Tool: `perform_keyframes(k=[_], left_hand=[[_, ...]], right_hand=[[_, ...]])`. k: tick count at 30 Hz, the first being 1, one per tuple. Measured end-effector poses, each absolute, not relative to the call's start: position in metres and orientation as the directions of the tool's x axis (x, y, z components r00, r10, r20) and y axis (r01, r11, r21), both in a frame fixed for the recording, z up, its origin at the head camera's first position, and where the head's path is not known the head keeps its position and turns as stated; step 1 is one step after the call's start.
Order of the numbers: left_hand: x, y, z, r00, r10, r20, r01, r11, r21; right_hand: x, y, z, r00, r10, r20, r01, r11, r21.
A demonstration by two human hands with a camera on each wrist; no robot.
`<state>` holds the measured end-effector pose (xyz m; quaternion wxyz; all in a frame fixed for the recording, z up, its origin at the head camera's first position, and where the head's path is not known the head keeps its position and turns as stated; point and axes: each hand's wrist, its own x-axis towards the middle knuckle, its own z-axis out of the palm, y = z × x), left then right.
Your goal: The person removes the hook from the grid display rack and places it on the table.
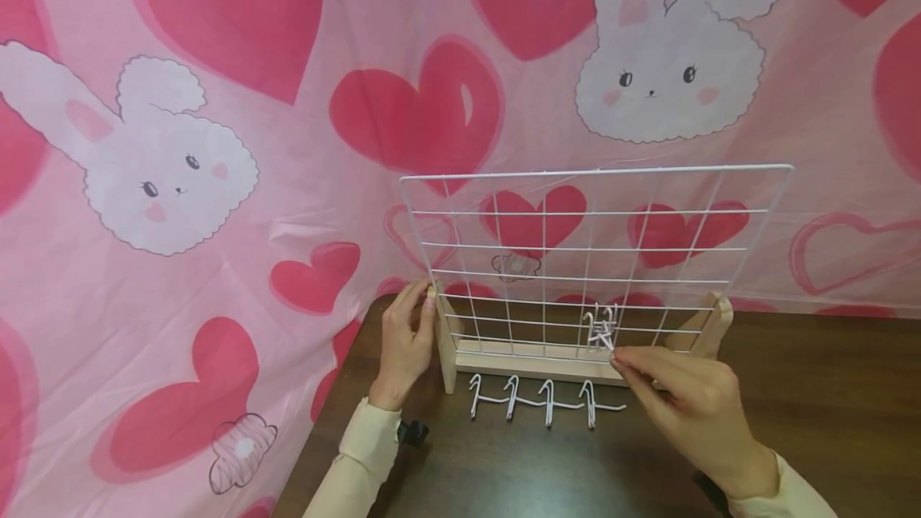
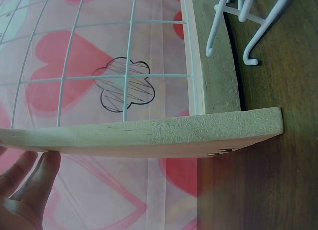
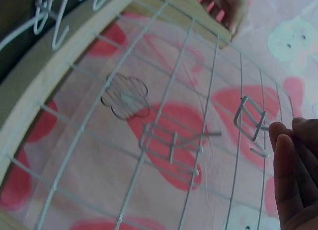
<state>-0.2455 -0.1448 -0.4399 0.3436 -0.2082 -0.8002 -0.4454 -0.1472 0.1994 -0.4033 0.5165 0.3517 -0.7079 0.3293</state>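
Observation:
A white wire grid rack (image 1: pixel 597 172) stands on the table in a pale wooden base. My left hand (image 1: pixel 406 342) holds the wooden upright (image 1: pixel 447 346) at its left end, thumb and fingertips against the wood. My right hand (image 1: pixel 694 402) pinches the stem of a white wire hook (image 3: pixel 250 119) in front of the grid's lower right. Another hook (image 3: pixel 172 143) hangs on the grid close by; in the head view the two overlap. In the right wrist view, the held hook's square frame appears apart from the wires, though its exact gap is hard to tell.
A row of several white wire hooks (image 1: pixel 549 404) lies on the dark wooden table (image 1: pixel 504 470) before the base bar (image 1: pixel 504 358). Behind the rack hangs a pink cloth (image 1: pixel 345 198) with hearts and rabbits. The right upright (image 1: pixel 714 326) stands beyond my right hand.

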Motion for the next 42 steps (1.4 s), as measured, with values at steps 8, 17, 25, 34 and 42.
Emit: perform_keyframes(k=[8,17,25,34,42], left_hand=[[-0.247,-0.145,-0.441,-0.671,0.029,0.741,0.637,0.534,0.556],[-0.246,-0.146,-0.442,-0.672,0.025,0.74,0.63,0.544,0.554],[-0.246,-0.146,-0.442,-0.669,0.021,0.743,0.636,0.534,0.557],[-0.247,-0.146,-0.442,-0.672,0.021,0.74,0.633,0.534,0.56],[-0.247,-0.145,-0.442,-0.668,0.021,0.744,0.633,0.543,0.552]], right_hand=[[-0.149,0.192,-0.414,-0.188,-0.196,0.962,-0.857,0.511,-0.064],[-0.149,0.184,-0.42,-0.205,-0.23,0.951,-0.875,0.48,-0.073],[-0.147,0.171,-0.436,-0.27,-0.278,0.922,-0.876,0.468,-0.115],[-0.147,0.158,-0.447,-0.277,-0.386,0.88,-0.924,0.36,-0.133],[-0.146,0.149,-0.456,-0.317,-0.443,0.839,-0.927,0.33,-0.176]])
